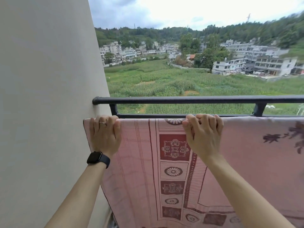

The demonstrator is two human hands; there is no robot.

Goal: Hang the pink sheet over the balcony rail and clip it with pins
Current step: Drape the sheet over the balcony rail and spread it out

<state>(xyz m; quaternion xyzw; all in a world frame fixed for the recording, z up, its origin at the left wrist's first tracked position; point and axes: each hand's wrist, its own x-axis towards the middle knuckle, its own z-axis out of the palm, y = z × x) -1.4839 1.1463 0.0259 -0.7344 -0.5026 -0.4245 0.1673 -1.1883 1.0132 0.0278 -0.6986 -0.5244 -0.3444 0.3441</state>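
Note:
The pink sheet (136,162), patterned with dark red squares and flowers, is stretched wide in front of me, its top edge held just below the black balcony rail (189,99). My left hand (105,134) grips that top edge near the sheet's left corner, fingers curled over it. My right hand (204,134) grips the same edge about mid-width. A lower black bar (148,116) runs right behind the edge. The sheet hangs down on my side and continues out of view to the right. No pins are visible.
A pale wall (49,96) stands close on the left, where the rail ends. Beyond the rail lie green fields, white buildings and wooded hills far below. A black watch (98,159) is on my left wrist.

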